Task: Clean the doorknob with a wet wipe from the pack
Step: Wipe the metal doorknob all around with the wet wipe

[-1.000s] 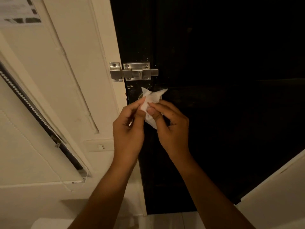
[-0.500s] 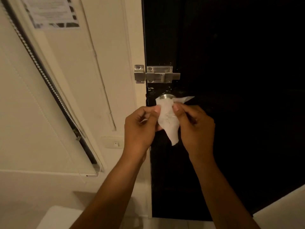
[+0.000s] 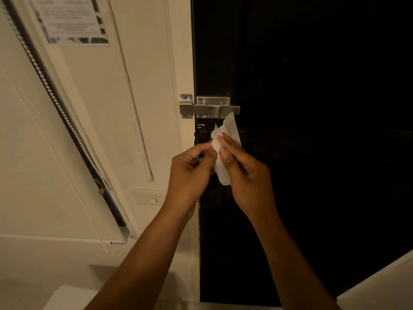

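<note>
A white wet wipe [image 3: 223, 151] is pinched between both my hands in front of the black door [image 3: 312, 130]. My left hand [image 3: 190, 173] grips its left side with thumb and fingers. My right hand [image 3: 243, 173] holds its right side, and one corner sticks up toward the latch. The doorknob is hidden behind the wipe and my fingers. The pack of wipes is not in view.
A steel slide bolt [image 3: 210, 106] bridges the door edge and the cream frame just above my hands. A light switch [image 3: 153, 199] sits low on the wall at left. A paper notice [image 3: 69, 19] and a slanted blind [image 3: 62, 113] hang further left.
The wipe has been gathered and refolded between my fingers, its upper corner now pointing up at the bolt. The knob, partly seen before, is now covered. The view has shifted slightly.
</note>
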